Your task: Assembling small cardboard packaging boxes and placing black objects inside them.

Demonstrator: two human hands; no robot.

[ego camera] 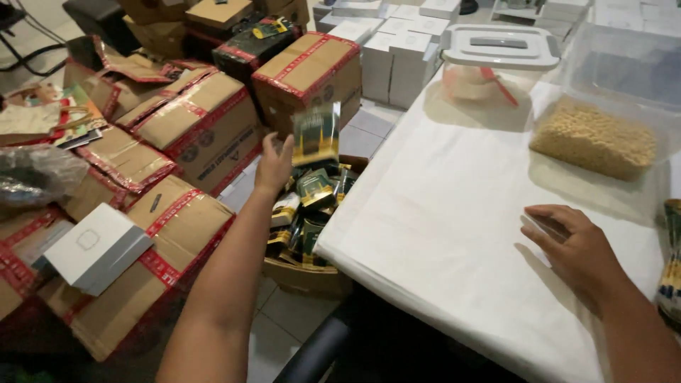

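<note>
My left hand (274,164) reaches out over a brown box (305,278) on the floor, its fingers spread. Just beyond its fingertips a flat dark green and gold packet (316,133) hangs upright in the air, free of the fingers. The box below holds several packets of the same kind (310,213) in a loose heap. My right hand (573,248) rests palm down on the white cloth (440,213) of the table, fingers apart and holding nothing.
Taped cardboard cartons (206,128) are stacked on the left, one bearing a small white box (96,248). On the table stand a clear tub of tan grains (599,135) and a lidded clear container (496,67). White boxes (394,50) pile up behind.
</note>
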